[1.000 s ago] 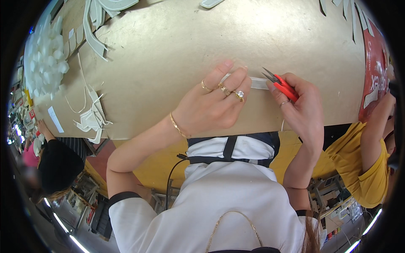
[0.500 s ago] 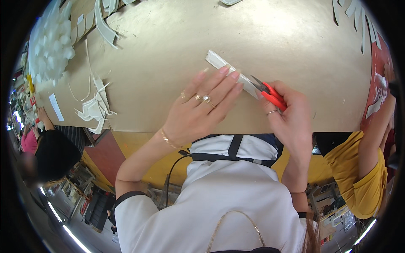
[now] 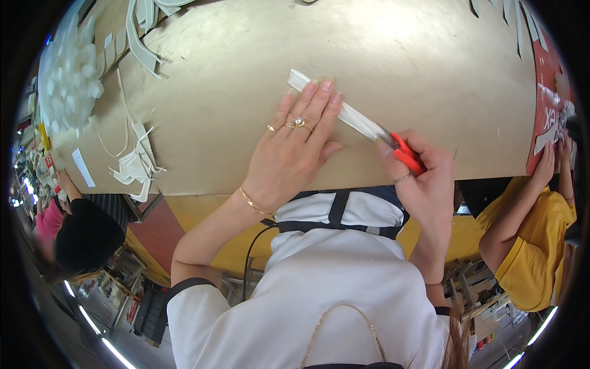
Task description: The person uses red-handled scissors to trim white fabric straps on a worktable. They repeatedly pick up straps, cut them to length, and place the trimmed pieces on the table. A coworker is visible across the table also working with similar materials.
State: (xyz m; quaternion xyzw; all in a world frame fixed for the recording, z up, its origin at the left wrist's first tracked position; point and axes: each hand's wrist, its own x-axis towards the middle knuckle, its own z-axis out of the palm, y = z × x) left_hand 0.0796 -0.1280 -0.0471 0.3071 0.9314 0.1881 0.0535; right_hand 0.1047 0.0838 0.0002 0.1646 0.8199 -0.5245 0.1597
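Observation:
A narrow white strip (image 3: 361,122) lies slantwise on the tan tabletop (image 3: 233,67), its far end up and to the left. Flat across the upper part of the strip rests my left hand (image 3: 299,132), fingers stretched out and pressing it down. My right hand (image 3: 426,163) grips small scissors (image 3: 407,152) with red handles. Their dark blades meet the strip's lower right end, where my fingertips hide part of the edge. Whether the blades are cutting into it I cannot tell.
A face mask (image 3: 135,165) and loose straps lie to the left, near a small white slip (image 3: 83,167). Clustered translucent white pieces (image 3: 70,80) and curved pale strips (image 3: 140,43) sit at far left. A co-worker in a yellow shirt (image 3: 534,264) works at right beside a red sheet (image 3: 544,111).
My left hand has slid back up and left along the strip, baring more of its lower part. The scissors have moved down to the strip's near end.

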